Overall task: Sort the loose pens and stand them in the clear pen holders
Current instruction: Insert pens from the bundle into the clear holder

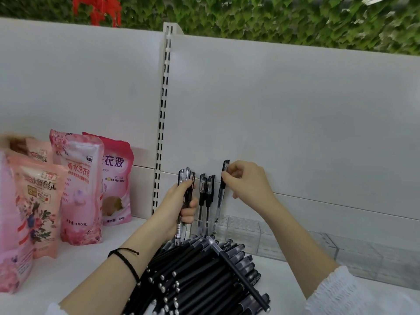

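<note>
Right hand (245, 180) pinches one clear-barrel gel pen (220, 201) at the cap end, thumb and fingers curled on it. The pen is near vertical, tip down at the left end of the clear pen holder (245, 233). We can't tell whether the tip touches the holder floor.

Left hand (181, 201) is wrapped round a bundle of gel pens (186, 176), same type, caps up, just left of the holder. Two standing gel pens (203, 194) are already in the holder, between the bundle and the pinched pen.

Handling, our read:
- The pens are light, stiff, smooth plastic. No crush risk, real slip risk.
- The cap pinch is fine for steering down, but a cap may pull off. We'd take the barrel or the rubber grip for any lift.
- The holder looks thin and light, likely to slide if a pen is jabbed in. Its clear edges are hard to see.
- With few pens in a compartment, they lean and may topple.

A pile of matte black pens (204, 273) lies on the shelf (91, 269) in front of the holder, with one pen crossing on top. It's a different type, so we'd give it a separate compartment. A second clear holder (363, 262) sits to the right. Detergent pouches (79, 189) stand at left.
</note>
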Motion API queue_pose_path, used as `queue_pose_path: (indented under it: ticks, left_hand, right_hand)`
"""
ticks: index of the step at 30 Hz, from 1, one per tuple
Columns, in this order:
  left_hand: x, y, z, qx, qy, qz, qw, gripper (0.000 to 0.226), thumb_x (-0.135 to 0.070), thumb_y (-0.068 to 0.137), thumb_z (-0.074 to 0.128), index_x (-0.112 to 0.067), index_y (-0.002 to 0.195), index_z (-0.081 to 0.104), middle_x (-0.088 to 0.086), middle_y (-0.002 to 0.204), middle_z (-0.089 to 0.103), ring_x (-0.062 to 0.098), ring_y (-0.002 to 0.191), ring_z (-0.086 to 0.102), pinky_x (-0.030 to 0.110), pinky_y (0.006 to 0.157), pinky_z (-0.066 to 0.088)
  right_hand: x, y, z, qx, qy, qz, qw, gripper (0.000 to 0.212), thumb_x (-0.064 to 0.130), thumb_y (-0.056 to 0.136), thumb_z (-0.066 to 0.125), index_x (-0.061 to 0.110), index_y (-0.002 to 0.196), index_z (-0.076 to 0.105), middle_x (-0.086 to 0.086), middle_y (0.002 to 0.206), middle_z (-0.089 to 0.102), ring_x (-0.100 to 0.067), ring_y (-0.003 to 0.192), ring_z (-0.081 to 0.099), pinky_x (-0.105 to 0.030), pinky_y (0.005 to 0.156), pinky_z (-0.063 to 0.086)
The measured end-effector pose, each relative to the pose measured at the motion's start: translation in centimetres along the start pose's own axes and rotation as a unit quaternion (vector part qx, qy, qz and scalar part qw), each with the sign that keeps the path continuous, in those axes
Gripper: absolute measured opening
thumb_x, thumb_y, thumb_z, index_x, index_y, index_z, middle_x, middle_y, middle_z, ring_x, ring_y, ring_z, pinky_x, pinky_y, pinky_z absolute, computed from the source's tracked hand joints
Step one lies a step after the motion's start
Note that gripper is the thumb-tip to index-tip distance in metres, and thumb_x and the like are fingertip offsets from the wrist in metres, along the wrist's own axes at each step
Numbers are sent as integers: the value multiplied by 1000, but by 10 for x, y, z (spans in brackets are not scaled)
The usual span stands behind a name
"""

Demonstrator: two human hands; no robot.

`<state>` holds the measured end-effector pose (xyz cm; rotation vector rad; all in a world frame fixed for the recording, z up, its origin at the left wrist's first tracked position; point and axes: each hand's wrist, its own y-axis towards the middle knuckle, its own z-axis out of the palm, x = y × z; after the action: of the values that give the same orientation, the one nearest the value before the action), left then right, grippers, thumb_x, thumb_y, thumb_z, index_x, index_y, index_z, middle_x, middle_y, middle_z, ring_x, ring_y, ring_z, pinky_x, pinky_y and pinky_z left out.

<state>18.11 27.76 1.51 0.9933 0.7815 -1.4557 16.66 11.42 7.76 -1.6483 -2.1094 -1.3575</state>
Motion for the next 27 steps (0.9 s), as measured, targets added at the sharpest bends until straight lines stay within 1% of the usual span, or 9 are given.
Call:
queue_pose_path:
  ticks: [5,9,12,14,17,19,21,24,27]
  left_hand:
    - [0,3,-1,12,-24,4,1000,20,-18,96,34,-12,77,33,2,49,41,8,32,23,14,32,17]
    - [-1,1,-1,25,-39,61,997,13,-11,100,41,-9,87,38,6,58,49,10,36,33,16,32,24]
    - [0,-4,2,56,-25,91,994,2,-11,101,45,-9,101,44,7,64,57,13,41,40,18,35,31]
    - [0,-9,5,72,-8,105,992,4,-12,101,45,-9,103,47,8,66,61,14,43,44,20,36,33]
    - [1,-13,9,103,12,119,987,10,-16,96,51,-12,105,52,10,70,64,15,44,48,22,37,36]
    - [1,-14,9,121,19,118,985,23,-22,89,56,-11,109,52,12,72,66,15,44,49,22,37,37]
    - [1,-14,10,125,21,117,985,32,-26,84,58,-10,112,53,15,76,68,16,44,52,22,37,39]
    - [-2,-14,9,111,7,111,988,24,-24,89,56,-11,109,55,20,84,72,21,49,60,24,37,45]
    - [-3,-10,5,48,9,110,993,16,-23,97,52,-11,108,54,18,86,73,22,55,66,26,40,49]
  right_hand:
    - [-5,0,0,30,-98,32,994,26,34,87,66,16,68,65,-1,66,72,-11,51,67,-35,73,58]
    - [-14,-2,4,125,-122,55,983,33,42,85,68,16,65,68,-1,64,73,-13,53,67,-37,72,59]
    - [-9,-1,1,111,-132,40,984,38,48,85,64,13,70,67,1,65,72,-11,50,60,-32,65,56]
    - [-1,-2,-1,83,-50,28,995,37,44,89,61,11,74,66,0,67,71,-10,46,53,-29,59,52]
    - [12,-5,-3,104,129,12,986,25,36,90,66,13,79,68,4,64,67,-9,43,47,-18,45,40]
    - [15,-8,-2,119,158,8,980,17,29,88,70,13,81,69,12,56,61,-9,44,46,-14,42,34]
    - [15,-8,-2,123,178,26,976,15,24,86,72,9,82,70,10,58,59,-10,45,46,-16,41,30]
    - [15,-5,-6,100,238,62,964,12,17,89,67,6,85,67,-1,71,64,-11,44,47,-20,40,26]
    - [10,3,-14,22,253,73,964,10,12,90,61,8,81,63,-4,71,67,-9,42,45,-17,39,28]
